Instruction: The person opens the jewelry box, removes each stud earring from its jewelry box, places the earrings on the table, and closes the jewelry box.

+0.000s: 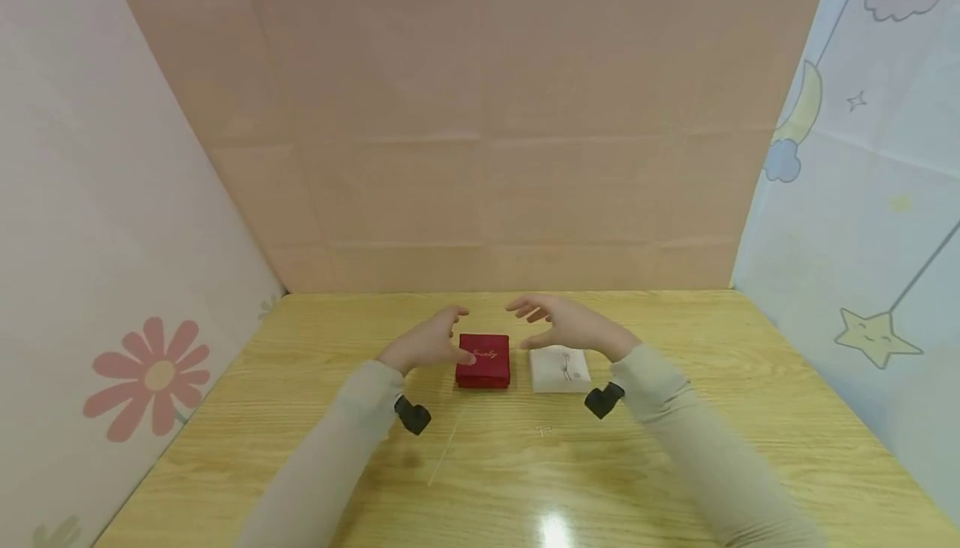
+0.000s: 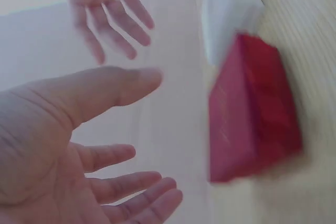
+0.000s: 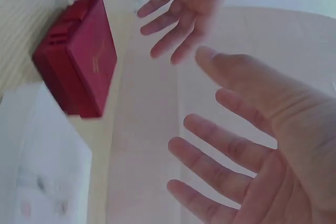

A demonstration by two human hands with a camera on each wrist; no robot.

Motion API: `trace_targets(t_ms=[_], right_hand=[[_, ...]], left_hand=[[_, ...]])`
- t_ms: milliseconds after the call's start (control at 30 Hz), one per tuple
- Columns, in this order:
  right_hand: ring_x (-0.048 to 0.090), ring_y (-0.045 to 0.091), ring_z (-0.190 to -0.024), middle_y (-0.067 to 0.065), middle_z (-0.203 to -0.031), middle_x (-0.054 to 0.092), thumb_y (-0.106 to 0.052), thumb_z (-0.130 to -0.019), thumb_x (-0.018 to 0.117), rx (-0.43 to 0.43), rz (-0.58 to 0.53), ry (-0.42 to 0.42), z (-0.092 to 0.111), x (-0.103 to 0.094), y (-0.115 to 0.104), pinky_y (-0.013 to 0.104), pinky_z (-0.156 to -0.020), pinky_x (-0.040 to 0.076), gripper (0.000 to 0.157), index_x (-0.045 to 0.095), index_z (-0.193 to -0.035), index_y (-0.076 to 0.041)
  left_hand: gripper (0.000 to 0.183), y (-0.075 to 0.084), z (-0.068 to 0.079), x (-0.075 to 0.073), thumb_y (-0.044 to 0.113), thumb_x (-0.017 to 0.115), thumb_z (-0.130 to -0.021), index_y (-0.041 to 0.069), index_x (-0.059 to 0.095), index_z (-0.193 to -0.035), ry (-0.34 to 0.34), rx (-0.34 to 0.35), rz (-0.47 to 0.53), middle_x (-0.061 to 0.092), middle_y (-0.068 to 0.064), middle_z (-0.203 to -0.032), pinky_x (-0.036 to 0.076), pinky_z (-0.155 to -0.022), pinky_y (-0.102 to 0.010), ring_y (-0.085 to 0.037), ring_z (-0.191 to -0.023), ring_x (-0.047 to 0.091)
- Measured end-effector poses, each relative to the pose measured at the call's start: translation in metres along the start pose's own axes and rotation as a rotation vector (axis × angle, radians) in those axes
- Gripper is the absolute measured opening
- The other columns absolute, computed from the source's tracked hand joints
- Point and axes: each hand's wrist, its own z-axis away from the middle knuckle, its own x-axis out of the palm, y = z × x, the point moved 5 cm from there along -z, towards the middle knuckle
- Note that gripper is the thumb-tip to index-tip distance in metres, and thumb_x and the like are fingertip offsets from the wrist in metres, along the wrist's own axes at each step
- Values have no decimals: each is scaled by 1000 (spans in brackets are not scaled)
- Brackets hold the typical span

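Observation:
A small red jewelry box [image 1: 483, 367] with gold lettering on its lid sits on the wooden table, its lid on. To its right lies a flat white box [image 1: 557, 371] with a small printed design. My left hand [image 1: 431, 341] hovers at the red box's left side, fingers spread and holding nothing; in the head view its thumb overlaps the lid. Over the back of the white box is my right hand [image 1: 566, 324], also empty, fingers apart. Both wrist views show the red box [image 2: 257, 114] [image 3: 84, 59] apart from the fingers.
A pair of tiny shiny pieces, possibly earrings [image 1: 543, 429], lies in front of the white box. A thin pale line, perhaps a strand [image 1: 447, 446], runs along the wooden table [image 1: 645, 481] nearer me. Patterned panels stand left and right, with a pinkish backdrop [image 1: 480, 156] behind.

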Motion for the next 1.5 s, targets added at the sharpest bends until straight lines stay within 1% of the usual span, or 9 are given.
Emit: trace_targets(t_ms=[167,333,500,667,800,1000,1233,1367,1500], right_hand=[[54,28,-109,2,-117,57,-33,-83,69,39,-25,112,29,-24,15,49,-94,40,51,51,-127,-18],[55,29,-105,5,-115,57,-36,-81,70,66,-7,151,44,-33,33,50,-90,42,53,51,-126,-16],[49,39,-113,15,-127,50,-37,-76,75,130,-11,66,47,-21,55,52,-88,43,69,44,-133,-13],[35,44,-123,25,-138,35,-34,-70,80,198,-32,-49,41,0,73,56,-93,37,90,32,-140,-5],[41,38,-119,25,-136,37,-28,-66,84,233,-16,-95,37,12,81,52,-93,38,96,30,-141,0],[48,23,-99,13,-124,47,-23,-62,86,218,32,-131,32,21,82,43,-86,41,98,31,-139,3],[45,23,-100,9,-120,46,-18,-56,88,220,94,-126,30,25,81,44,-85,42,97,37,-138,-10],[44,22,-99,9,-119,45,-19,-57,87,215,96,-124,31,25,78,43,-82,42,95,37,-138,-14],[45,21,-95,8,-116,46,-22,-59,86,175,72,-114,31,21,68,39,-79,42,93,37,-138,-10]], left_hand=[[69,42,-1,9,25,73,-80,9,38,-138,34,94,-95,45,-10,-136,45,-90,-41,-29,-115,50],[63,64,-13,39,21,73,-80,12,42,-134,-13,156,-143,49,-9,-131,46,-89,-35,-24,-112,53],[77,71,-30,69,27,79,-74,9,38,-137,-17,155,-294,43,-10,-134,45,-91,-34,-21,-113,50],[95,70,-48,86,35,84,-65,6,32,-140,2,117,-425,40,-10,-134,48,-85,-31,-16,-101,52],[99,70,-58,96,38,84,-63,3,32,-140,-24,106,-523,40,-12,-134,49,-83,-30,-16,-103,51],[88,72,-64,106,35,85,-60,1,43,-130,-41,84,-616,48,-8,-114,50,-71,-30,-17,-94,49],[77,73,-62,110,28,84,-64,5,44,-126,-22,46,-661,45,-5,-108,51,-69,-30,-17,-91,49],[76,73,-58,107,27,84,-64,6,46,-125,-40,95,-639,46,-5,-106,50,-70,-28,-16,-89,49],[74,71,-50,95,27,83,-64,4,46,-125,-49,157,-560,46,-5,-106,48,-70,-26,-15,-86,48]])
